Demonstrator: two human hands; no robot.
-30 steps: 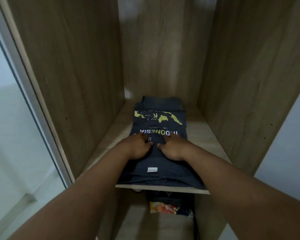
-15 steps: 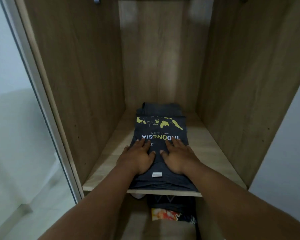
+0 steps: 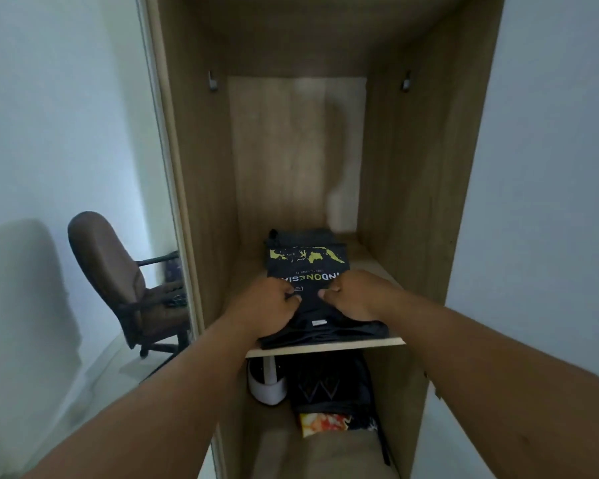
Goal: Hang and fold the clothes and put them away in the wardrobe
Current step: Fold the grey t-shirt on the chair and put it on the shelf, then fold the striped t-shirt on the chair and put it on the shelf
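Note:
A folded dark T-shirt [image 3: 308, 259] with a yellow map print and the word INDONESIA lies on top of a small stack of dark clothes on the wooden wardrobe shelf [image 3: 377, 267]. My left hand [image 3: 272, 307] and my right hand [image 3: 358, 295] sit side by side on the near half of the shirt. The fingers of both are curled into the fabric, thumbs pointing toward each other. The stack's near edge reaches the shelf's front edge. A small white label shows between my wrists.
Below the shelf sit a white cap [image 3: 267, 387], a dark garment [image 3: 329, 385] and a colourful item [image 3: 325, 421]. Metal brackets [image 3: 213, 83] are fixed high on both side walls. A brown office chair [image 3: 118, 271] stands to the left of the wardrobe.
Both hands lay flat with spread fingers half a second ago; now their fingers are curled into the shirt. My view has pulled back and shows more of the wardrobe.

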